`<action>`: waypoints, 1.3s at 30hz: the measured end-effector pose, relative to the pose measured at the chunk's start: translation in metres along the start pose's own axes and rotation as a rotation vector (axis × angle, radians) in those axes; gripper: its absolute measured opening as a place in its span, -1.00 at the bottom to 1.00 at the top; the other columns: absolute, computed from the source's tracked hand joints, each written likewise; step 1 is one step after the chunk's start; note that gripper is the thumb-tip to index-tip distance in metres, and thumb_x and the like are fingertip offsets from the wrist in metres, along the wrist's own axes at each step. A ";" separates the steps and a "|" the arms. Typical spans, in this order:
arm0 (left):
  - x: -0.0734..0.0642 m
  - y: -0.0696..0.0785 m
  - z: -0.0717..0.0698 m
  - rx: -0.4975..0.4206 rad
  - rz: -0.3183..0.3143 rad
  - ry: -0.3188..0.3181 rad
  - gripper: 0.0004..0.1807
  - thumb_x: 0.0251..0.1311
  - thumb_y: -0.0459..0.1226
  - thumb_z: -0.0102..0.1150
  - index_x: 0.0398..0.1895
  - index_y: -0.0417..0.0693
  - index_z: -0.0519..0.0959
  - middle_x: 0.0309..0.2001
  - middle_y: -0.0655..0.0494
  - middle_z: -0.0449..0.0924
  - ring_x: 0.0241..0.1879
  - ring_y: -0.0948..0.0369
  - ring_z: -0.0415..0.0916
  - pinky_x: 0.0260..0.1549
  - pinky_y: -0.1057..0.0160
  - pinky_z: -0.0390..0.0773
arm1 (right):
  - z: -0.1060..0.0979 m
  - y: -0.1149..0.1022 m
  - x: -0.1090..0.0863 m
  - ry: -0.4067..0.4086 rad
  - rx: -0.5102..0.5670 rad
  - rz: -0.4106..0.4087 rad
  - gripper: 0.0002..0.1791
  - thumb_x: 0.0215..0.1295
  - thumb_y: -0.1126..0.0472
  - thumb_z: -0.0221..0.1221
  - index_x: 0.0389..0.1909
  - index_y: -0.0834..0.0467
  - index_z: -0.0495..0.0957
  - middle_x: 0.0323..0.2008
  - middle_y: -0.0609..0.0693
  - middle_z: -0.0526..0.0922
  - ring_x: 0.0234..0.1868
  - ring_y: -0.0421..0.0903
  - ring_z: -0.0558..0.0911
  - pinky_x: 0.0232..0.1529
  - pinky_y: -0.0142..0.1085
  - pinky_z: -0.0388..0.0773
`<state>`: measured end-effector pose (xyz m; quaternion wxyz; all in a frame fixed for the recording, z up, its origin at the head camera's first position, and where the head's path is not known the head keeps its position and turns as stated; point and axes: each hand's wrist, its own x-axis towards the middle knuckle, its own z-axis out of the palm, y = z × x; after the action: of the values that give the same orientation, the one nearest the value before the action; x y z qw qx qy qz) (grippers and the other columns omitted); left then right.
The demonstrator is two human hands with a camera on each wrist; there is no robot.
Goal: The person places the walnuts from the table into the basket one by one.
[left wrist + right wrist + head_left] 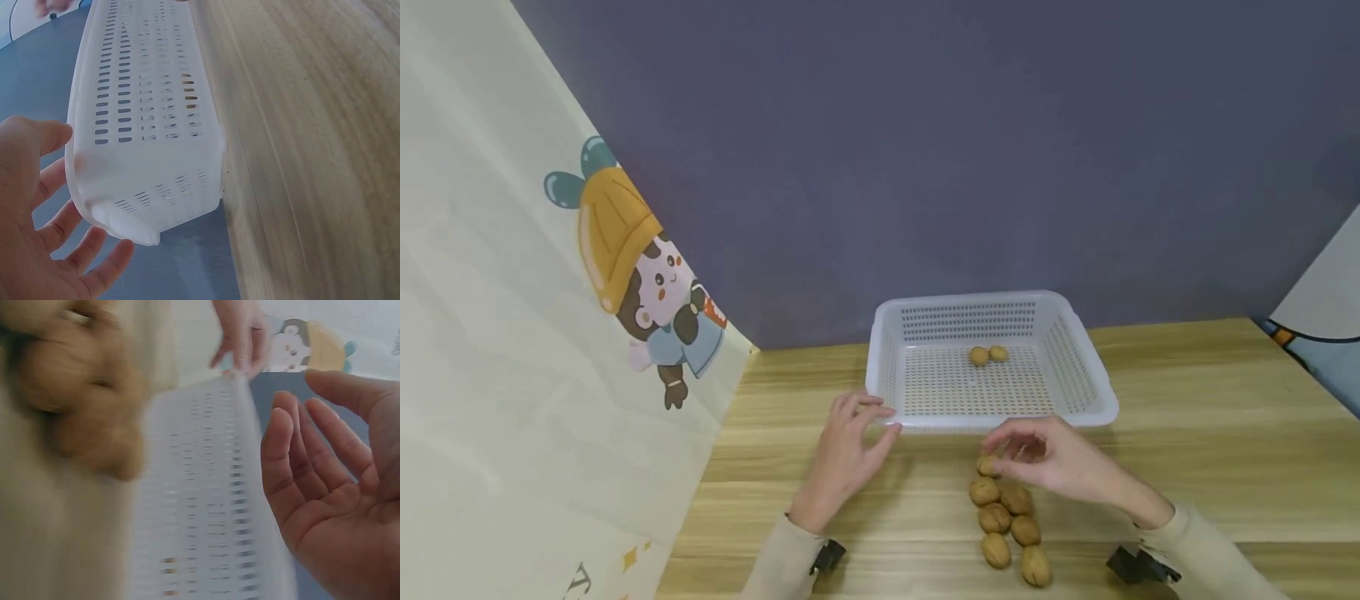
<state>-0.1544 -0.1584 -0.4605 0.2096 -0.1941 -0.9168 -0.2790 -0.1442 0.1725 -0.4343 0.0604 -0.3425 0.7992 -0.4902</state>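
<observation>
A white plastic basket with slotted sides stands on the wooden table, and two walnuts lie inside it. At its near left corner is my left hand, thumb and loosely bent fingers resting about the rim. My right hand hovers by the near side of the basket, beside the farthest of several loose walnuts on the table. Its fingers are loosely bent, with nothing between them in the right wrist view. The walnuts look blurred there.
The wooden table extends to both sides of the basket. A dark blue-grey panel rises behind it. On the left hangs a pale sheet with a cartoon figure. A dark cable runs at the far right.
</observation>
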 end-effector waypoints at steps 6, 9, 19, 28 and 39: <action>0.002 0.000 0.002 0.001 0.009 0.012 -0.77 0.32 -0.10 0.43 -0.07 0.00 0.78 0.11 0.03 0.69 0.29 -0.03 0.50 0.26 -0.12 0.62 | 0.011 0.026 -0.024 -0.080 0.088 0.032 -0.69 0.42 0.21 0.36 0.11 0.21 0.68 -0.10 0.08 0.81 -0.19 -0.29 0.72 -0.21 -0.33 0.73; 0.001 0.000 0.003 0.001 0.009 0.013 -0.77 0.31 -0.10 0.43 -0.07 0.01 0.78 0.12 0.03 0.69 0.29 -0.02 0.50 0.26 -0.13 0.61 | 0.012 0.035 -0.032 -0.125 0.105 0.041 -0.68 0.42 0.22 0.36 0.13 0.20 0.67 -0.08 0.07 0.81 -0.23 -0.31 0.69 -0.28 -0.35 0.70; 0.000 -0.002 0.005 0.013 0.043 0.033 -0.78 0.29 -0.10 0.44 -0.09 0.02 0.78 0.10 0.03 0.70 0.25 -0.01 0.52 0.22 -0.12 0.64 | 0.022 0.042 -0.060 -0.221 0.170 0.042 -0.78 0.37 0.27 0.41 -0.01 0.11 0.71 -0.24 -0.16 0.76 -0.32 -0.39 0.66 -0.44 -0.37 0.67; 0.001 -0.004 0.005 0.019 0.045 0.033 -0.78 0.32 -0.09 0.43 -0.08 0.05 0.78 0.10 0.06 0.69 0.25 0.01 0.52 0.24 -0.07 0.63 | 0.027 0.034 -0.072 -0.220 0.106 -0.017 -0.75 0.39 0.23 0.41 0.04 0.05 0.70 -0.26 -0.20 0.74 -0.34 -0.46 0.61 -0.48 -0.41 0.65; 0.001 -0.005 0.006 0.015 0.038 0.042 -0.79 0.28 -0.12 0.45 -0.09 0.03 0.78 0.10 0.04 0.70 0.26 -0.02 0.51 0.22 -0.12 0.63 | 0.035 0.038 -0.088 -0.182 0.059 -0.089 -0.71 0.39 0.27 0.40 0.09 0.09 0.69 -0.13 -0.17 0.76 -0.21 -0.43 0.62 -0.36 -0.42 0.64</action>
<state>-0.1588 -0.1581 -0.4668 0.2356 -0.2040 -0.9104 -0.2720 -0.0810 0.2106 -0.5049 0.1208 -0.4189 0.7597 -0.4825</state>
